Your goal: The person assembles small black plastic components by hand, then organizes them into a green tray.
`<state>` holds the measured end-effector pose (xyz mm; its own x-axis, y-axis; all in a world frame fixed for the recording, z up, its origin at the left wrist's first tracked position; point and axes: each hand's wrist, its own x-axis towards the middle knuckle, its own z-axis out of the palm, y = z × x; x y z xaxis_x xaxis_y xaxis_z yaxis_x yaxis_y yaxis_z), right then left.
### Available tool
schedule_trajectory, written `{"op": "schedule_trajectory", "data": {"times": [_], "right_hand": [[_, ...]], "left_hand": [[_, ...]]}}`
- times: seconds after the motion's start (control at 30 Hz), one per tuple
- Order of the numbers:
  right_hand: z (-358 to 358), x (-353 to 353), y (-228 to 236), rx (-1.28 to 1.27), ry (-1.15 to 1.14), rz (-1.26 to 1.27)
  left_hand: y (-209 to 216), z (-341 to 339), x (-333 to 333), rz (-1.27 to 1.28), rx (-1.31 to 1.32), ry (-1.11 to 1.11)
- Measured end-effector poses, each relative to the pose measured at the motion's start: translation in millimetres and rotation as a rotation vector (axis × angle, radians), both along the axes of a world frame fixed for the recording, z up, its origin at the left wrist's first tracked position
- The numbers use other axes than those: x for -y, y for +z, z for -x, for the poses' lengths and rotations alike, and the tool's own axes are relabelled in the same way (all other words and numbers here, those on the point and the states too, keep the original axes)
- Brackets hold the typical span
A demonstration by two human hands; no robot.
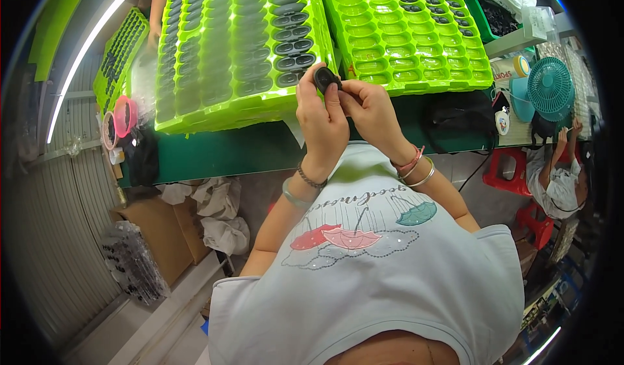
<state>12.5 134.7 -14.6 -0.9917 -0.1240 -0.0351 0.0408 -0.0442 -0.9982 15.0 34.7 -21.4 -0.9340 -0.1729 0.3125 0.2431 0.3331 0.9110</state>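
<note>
Over a green table [211, 157], held a black part [324, 79] pinched in left fingers [305, 89], its edge nipped by right fingers [356, 87], just short of trays [227, 114]; risked dropping it through a slackened pinch.

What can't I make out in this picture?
In the head view:
Black oval part: underside, covered by the left hand.
Right hand: whether it grips the part, hidden by its own fingers.
Left green tray: far end, cut off by the top edge; middle columns, blurred by pale haze.
Co-worker's forearm, upper left: the rest, cut off by the top edge.
</note>
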Motion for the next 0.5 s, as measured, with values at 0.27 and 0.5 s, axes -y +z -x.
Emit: {"op": "schedule_trajectory", "data": {"times": [0.27,0.5], "right_hand": [[1,8,-16,-0.13,-0.184,-0.129],[9,-7,-6,0.076,-0.065,-0.004]], "left_hand": [[-6,5,-2,0.059,-0.053,0.037],[8,14,11,-0.348,0.228,-0.273]]}}
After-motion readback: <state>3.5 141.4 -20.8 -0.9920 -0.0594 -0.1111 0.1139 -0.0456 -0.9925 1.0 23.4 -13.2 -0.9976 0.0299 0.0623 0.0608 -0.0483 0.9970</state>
